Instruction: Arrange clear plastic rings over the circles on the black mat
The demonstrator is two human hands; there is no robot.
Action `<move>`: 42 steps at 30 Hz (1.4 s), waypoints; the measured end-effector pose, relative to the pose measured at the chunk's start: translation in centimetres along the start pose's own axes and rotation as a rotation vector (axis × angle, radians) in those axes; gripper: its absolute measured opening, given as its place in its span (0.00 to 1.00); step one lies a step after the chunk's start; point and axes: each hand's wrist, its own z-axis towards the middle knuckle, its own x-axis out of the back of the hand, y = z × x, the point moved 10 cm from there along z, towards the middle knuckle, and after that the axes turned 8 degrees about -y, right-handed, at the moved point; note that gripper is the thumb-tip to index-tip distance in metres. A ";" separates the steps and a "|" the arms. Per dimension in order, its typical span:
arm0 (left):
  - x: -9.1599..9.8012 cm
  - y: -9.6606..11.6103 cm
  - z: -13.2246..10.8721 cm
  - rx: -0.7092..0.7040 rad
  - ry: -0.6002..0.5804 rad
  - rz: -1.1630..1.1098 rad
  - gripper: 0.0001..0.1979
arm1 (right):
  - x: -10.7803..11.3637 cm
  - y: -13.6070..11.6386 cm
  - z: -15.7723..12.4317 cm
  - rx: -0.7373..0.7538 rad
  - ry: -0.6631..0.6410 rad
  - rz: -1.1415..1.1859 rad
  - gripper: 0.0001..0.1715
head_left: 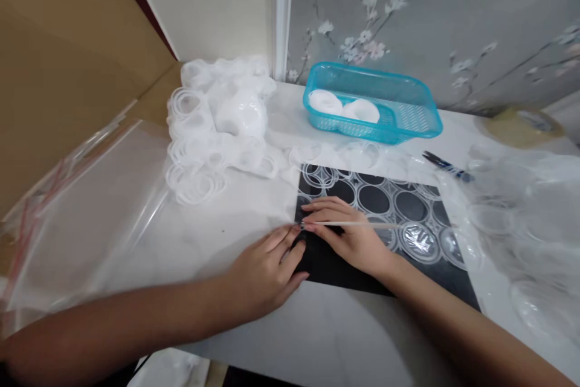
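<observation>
A black mat (344,266) lies on the white table, covered with a clear film sheet (394,206) marked with circles. My right hand (351,233) rests on the mat's left end, fingers pinched round a thin white stick (362,224) that points left to right. My left hand (267,272) lies flat at the mat's left edge, fingers stretched out and pressed on the table beside the stick's tip.
A heap of white plastic rings (212,133) sits at the back left. A turquoise basket (408,118) with white round pieces stands behind the mat. A dark pen (446,165) lies right of it. Clear plastic bags lie at left (90,218) and right (525,230).
</observation>
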 end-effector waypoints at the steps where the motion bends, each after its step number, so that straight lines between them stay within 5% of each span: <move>1: 0.0 -0.1 0.0 0.001 -0.003 -0.014 0.19 | -0.5 -0.7 -0.2 0.059 -0.040 -0.077 0.09; 8: 0.1 -0.3 -0.2 -0.002 0.000 -0.074 0.20 | -2.1 -3.0 -0.1 0.294 -0.117 -0.571 0.12; 10: -0.1 -0.4 -0.3 0.000 -0.015 -0.092 0.18 | 0.8 -2.4 0.9 0.259 0.022 -0.646 0.11; 12: -0.1 -0.6 -0.3 -0.002 -0.016 -0.100 0.17 | 5.9 -1.3 1.1 0.122 0.318 -0.648 0.10; 15: 0.3 -0.7 -0.3 -0.021 0.012 -0.087 0.15 | 11.2 0.5 -1.8 -0.131 0.656 -0.452 0.11; 17: 0.7 -0.6 -0.1 -0.041 0.038 -0.073 0.14 | 10.1 1.7 -3.2 -0.241 0.547 -0.258 0.11; 20: 1.2 0.6 0.3 -0.104 0.084 -0.044 0.14 | 5.4 2.6 -5.2 -0.349 0.288 -0.060 0.10; 24: 0.2 3.3 0.9 -0.212 0.056 0.059 0.21 | 2.2 3.2 -6.7 -0.398 0.181 -0.003 0.11; 32: -1.6 6.1 2.5 -0.199 -0.001 0.246 0.24 | 2.1 3.3 -6.3 -0.386 0.150 0.025 0.09; 42: -1.6 6.2 2.9 -0.107 0.003 0.257 0.23 | 2.3 3.1 -6.2 -0.367 0.142 -0.056 0.10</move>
